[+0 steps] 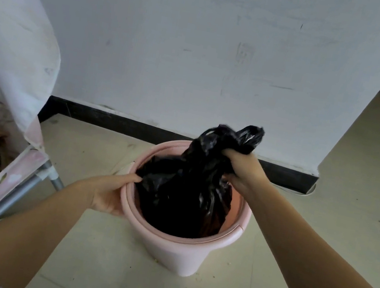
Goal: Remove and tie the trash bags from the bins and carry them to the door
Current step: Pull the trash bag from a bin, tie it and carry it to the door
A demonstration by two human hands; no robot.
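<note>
Bag lift-out — gathered, not yet clear of bin.

Right hand point(243, 168) clenched round gathered neck of black bag point(187, 194); bag body inside pink bin point(179, 253) on floor by wall. Left hand point(108, 195) gripping bin rim at left, fingertips touching bag edge. Neck apparently bunched, knot not confirmed — remaining by judgement: full lift-out, tying, carry to door; no door visible.
</note>
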